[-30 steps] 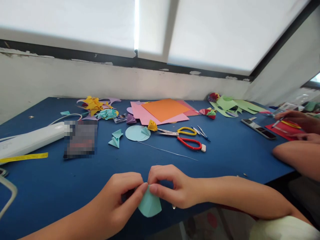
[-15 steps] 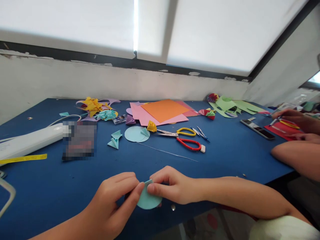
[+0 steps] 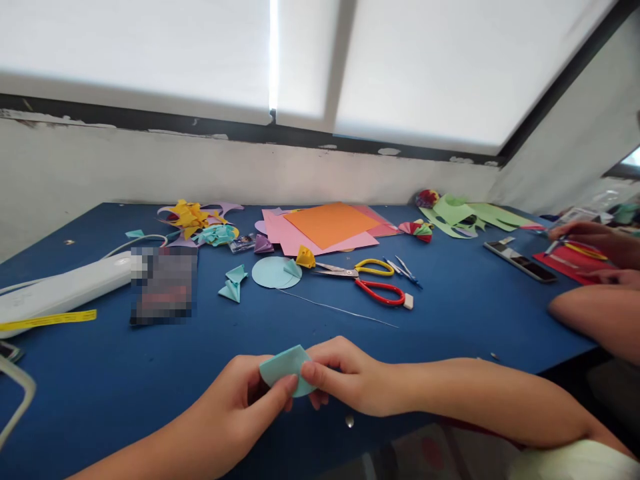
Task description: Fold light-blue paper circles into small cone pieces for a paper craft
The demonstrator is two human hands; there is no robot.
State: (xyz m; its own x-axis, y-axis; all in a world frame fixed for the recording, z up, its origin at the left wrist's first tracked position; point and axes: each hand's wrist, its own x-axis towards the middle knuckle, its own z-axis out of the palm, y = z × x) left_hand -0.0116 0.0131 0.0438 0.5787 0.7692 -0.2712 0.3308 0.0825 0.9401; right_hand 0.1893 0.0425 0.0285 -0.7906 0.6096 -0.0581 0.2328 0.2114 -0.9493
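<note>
Between my two hands, just above the front of the blue table, is a light blue paper piece (image 3: 284, 365) with folded straight edges and a rounded lower side. My left hand (image 3: 250, 387) pinches it from the left, thumb on its face. From the right, my right hand (image 3: 345, 370) grips its edge between thumb and fingers. Beyond them lie light blue paper circles (image 3: 270, 272), folded light blue pieces (image 3: 234, 283) and a yellow folded piece (image 3: 305, 257). Scissors (image 3: 363, 273) with one yellow and one red handle rest to the right of these.
Behind are orange and pink paper sheets (image 3: 333, 223), with green scraps (image 3: 455, 217) farther right. A white power strip (image 3: 75, 283) lies left. Tweezers (image 3: 403, 270), an eraser (image 3: 409, 301) and a phone (image 3: 520, 261) are on the table (image 3: 440, 320). Another person's hands (image 3: 595, 237) hold things at right.
The light blue paper has been turned and lifted slightly, its straight folded edge now facing up and left. My left thumb has moved down onto its face. The view has shifted a little.
</note>
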